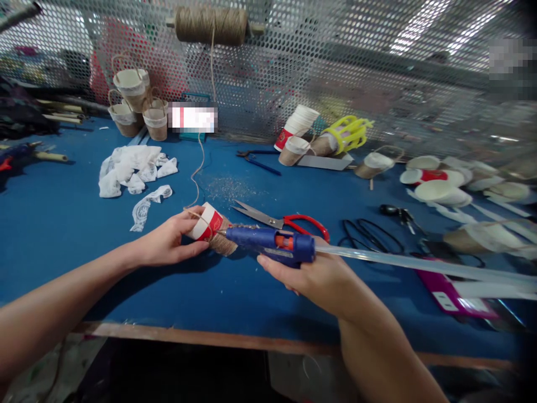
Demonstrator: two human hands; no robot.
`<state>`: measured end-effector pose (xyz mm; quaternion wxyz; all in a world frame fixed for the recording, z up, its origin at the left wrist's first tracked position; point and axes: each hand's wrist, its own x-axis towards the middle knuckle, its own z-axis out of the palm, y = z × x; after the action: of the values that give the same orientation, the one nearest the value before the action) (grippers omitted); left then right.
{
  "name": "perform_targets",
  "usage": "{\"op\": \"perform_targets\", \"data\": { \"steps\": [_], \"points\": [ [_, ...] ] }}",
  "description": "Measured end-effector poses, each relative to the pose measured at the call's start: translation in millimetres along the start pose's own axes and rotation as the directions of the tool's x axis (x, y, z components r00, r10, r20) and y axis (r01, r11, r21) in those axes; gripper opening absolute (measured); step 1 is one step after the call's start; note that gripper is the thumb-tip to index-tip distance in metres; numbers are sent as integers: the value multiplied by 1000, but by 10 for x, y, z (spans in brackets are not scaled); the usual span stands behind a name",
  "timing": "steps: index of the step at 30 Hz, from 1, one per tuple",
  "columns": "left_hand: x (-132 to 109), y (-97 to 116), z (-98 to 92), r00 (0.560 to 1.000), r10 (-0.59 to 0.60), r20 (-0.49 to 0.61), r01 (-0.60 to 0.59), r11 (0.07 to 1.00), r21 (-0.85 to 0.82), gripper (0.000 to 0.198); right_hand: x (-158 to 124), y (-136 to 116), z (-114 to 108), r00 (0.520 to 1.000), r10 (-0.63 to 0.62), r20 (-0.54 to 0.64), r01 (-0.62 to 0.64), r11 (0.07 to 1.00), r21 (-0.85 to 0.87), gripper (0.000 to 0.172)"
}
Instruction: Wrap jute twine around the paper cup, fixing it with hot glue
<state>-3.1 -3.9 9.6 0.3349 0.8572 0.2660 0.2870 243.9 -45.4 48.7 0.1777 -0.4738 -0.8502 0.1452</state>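
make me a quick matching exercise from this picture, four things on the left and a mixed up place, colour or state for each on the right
Things:
1. glue gun
2. paper cup
3. scissors
4. twine spool

Descriptions:
A. red-handled, lying on the blue tabletop
B. high up, in front of the perforated panel
C. blue, gripped by the right hand
D. partly wrapped in twine, held by the left hand

Right pairs: 1-C, 2-D, 3-A, 4-B
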Motion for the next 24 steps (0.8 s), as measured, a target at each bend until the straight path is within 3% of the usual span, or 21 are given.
{"op": "perform_targets", "data": {
  "steps": [5,12,16,20,22,24],
  "points": [
    [-9,-14,2,1000,-8,-4,9,1000,18,9,-28,65,-10,943,-330,37,330,916,-227,31],
    [8,16,-2,1000,-14,-7,14,1000,10,9,-8,61,-18,966,-259,22,254,922,-292,25],
    [6,13,-6,1000,3,-8,-3,1000,28,10,-34,67,21,870,-492,-40,421,781,-461,29],
    [1,11,-9,1000,-1,1,1,999,36,11,-48,80,50,818,-564,-115,438,739,-512,30],
    [1,15,-9,1000,-3,2,3,999,39,11,-35,72,31,832,-545,-99,450,770,-453,30],
    [4,21,-10,1000,3,0,-3,999,38,10,-11,55,-1,914,-402,-53,376,890,-259,23]
  ]
}}
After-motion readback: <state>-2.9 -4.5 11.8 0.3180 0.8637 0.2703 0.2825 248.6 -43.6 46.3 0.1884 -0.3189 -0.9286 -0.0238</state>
